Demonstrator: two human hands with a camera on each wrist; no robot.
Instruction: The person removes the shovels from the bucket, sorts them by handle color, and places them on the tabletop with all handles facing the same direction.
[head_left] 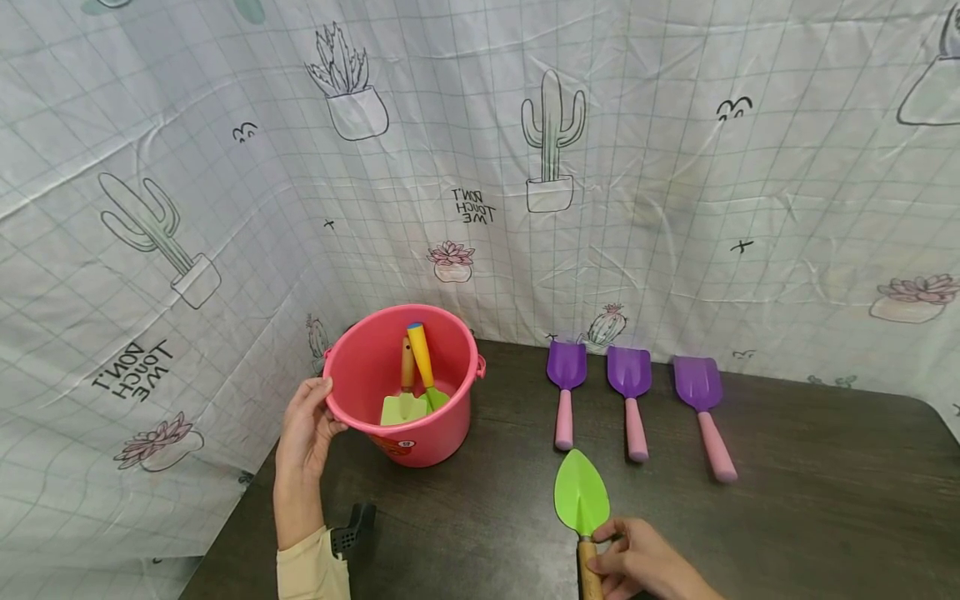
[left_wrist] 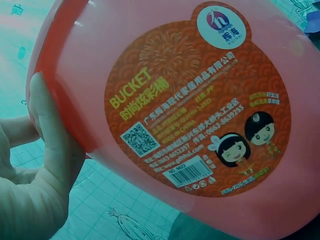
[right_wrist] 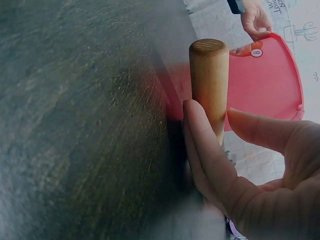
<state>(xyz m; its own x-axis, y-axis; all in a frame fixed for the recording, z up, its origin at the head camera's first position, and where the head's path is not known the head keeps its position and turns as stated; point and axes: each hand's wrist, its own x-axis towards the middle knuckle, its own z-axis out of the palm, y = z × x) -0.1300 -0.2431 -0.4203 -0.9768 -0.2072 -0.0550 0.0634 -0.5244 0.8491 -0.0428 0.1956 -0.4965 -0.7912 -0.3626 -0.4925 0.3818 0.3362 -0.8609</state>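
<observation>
My left hand (head_left: 302,429) holds the rim of a pink bucket (head_left: 442,433) on its left side. A round orange label (left_wrist: 200,110) on the bucket's wall fills much of the left wrist view. Inside the bucket lean a trowel with a pale green blade (head_left: 403,408) and wooden handle, and a tool with a yellow handle (head_left: 422,357) and green head. Near the table's front, my right hand (head_left: 637,557) pinches the wooden handle (right_wrist: 210,80) of a garden trowel, between thumb and fingers. This trowel's bright green blade (head_left: 582,493) points away from me.
Three purple shovels with pink handles, the left (head_left: 566,367), middle (head_left: 629,372) and right (head_left: 697,383), lie in a row on the dark table (head_left: 825,483). A white curtain (head_left: 645,250) with cactus drawings hangs behind and to the left.
</observation>
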